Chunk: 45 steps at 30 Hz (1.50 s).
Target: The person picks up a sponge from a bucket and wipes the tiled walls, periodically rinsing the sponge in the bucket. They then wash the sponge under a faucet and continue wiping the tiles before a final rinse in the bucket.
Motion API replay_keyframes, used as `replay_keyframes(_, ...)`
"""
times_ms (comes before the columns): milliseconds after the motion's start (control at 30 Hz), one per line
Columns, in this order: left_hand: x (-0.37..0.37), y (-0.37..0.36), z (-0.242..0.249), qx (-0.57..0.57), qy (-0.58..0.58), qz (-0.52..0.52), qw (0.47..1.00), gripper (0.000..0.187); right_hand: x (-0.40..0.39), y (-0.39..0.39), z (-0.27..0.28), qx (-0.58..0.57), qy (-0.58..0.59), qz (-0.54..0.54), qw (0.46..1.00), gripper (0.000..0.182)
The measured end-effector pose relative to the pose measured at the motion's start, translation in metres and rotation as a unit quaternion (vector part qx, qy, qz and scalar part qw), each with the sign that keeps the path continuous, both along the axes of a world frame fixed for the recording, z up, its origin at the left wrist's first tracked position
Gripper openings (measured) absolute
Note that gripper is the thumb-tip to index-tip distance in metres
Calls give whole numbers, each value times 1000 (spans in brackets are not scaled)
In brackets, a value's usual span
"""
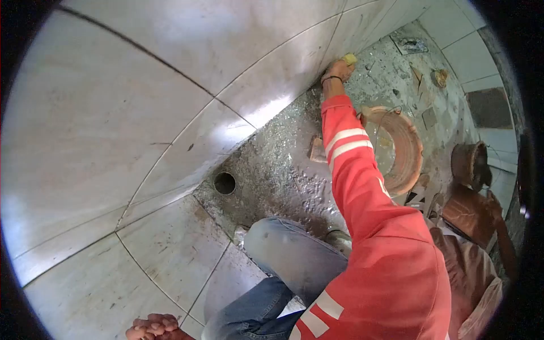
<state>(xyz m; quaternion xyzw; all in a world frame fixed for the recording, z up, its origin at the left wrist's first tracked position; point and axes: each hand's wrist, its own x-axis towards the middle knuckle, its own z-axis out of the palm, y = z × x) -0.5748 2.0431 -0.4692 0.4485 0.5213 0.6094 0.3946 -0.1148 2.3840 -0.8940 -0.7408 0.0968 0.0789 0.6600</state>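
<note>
My right hand [338, 70], at the end of a red sleeve with white stripes, reaches to the foot of the tiled wall. Its fingers are closed round a yellow sponge [349, 59], low down where the wall tiles [283, 85] meet the wet grey floor [277, 164]. At the bottom left edge is my left hand [154, 327], with its fingers curled in. Whatever it may hold is hidden, and the frame cuts off part of it. The tiles [164, 255] by this hand carry dark smears.
An orange-brown basin [416, 150] with a wire handle stands right of my sleeve. A round drain hole [225, 183] opens in the floor near the wall. A brown bucket [464, 163], broken pieces [429, 117] and another person's arm [506, 246] are on the right.
</note>
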Motion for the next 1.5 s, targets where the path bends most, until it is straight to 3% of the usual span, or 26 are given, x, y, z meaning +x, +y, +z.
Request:
replay_keyframes(67,4,2,0,-11,-1,12,1000,27,-21,-4,54,97,-15,5,995,48)
replay_keyframes(133,4,5,-3,-19,-9,12,1000,26,-94,-29,105,84,-219,49,971,49)
replay_keyframes(200,13,12,-6,-21,0,9,1000,26,-163,-57,111,-10,-384,103,918,49)
replay_keyframes(267,19,21,-11,-23,4,12,1000,26,-176,-81,77,28,-335,235,912,61)
replay_keyframes(300,24,25,-11,-13,2,7,1000,26,-157,-67,70,35,-339,226,912,61)
replay_keyframes(333,29,26,-11,-30,30,-3,999,26,-127,-49,61,84,-161,153,971,60)
replay_keyframes(367,32,26,-10,-47,57,-12,997,26,-103,-34,60,131,24,74,988,59)
replay_keyframes(467,31,20,-9,-23,29,-11,999,25,-52,-10,117,118,-62,17,991,48)
replay_keyframes(533,28,19,-12,-20,23,-4,1000,26,-46,-24,183,55,-281,51,957,48)
replay_keyframes(600,25,19,-13,-34,40,-12,999,26,-16,-23,212,70,-284,69,954,50)
replay_keyframes(667,22,19,-9,-40,39,3,998,28,51,2,176,55,-188,41,980,53)
replay_keyframes(733,13,18,-6,-16,14,6,1000,28,139,28,79,209,-17,107,972,58)
replay_keyframes(867,5,17,-7,-10,-10,16,1000,30,99,-13,52,179,174,200,948,55)
replay_keyframes(967,-3,15,-7,-24,25,23,999,31,97,-6,15,126,79,172,974,51)
replay_keyframes(1033,-14,8,-10,-17,55,17,998,29,140,22,-39,58,-143,133,979,51)
replay_keyframes(1067,-19,5,-9,-11,57,26,998,29,173,37,-72,54,-264,121,955,51)
replay_keyframes(1133,-23,-2,-3,-8,47,60,997,29,142,10,-23,275,-115,225,928,54)
replay_keyframes(1200,-19,-1,-3,9,27,71,997,29,182,31,-93,223,129,291,921,51)
replay_keyframes(1233,-15,-4,-3,12,3,69,998,29,167,46,-100,224,136,302,917,51)
replay_keyframes(1300,-5,2,1,-21,32,76,996,32,134,33,-101,121,127,197,965,52)
replay_keyframes(1333,-3,7,-1,-20,19,61,998,33,93,25,-54,140,178,151,962,50)
replay_keyframes(1367,-1,7,-1,-22,5,45,999,33,57,22,-57,129,180,155,963,50)
replay_keyframes(1433,-5,13,-5,-22,-29,43,998,35,15,18,-56,5,-12,56,998,49)
replay_keyframes(1467,-2,22,-5,-24,-3,63,998,28,-35,11,-18,-51,-110,5,993,49)
replay_keyframes(1500,3,31,-5,-24,26,84,996,22,-97,-22,23,20,-188,56,980,54)
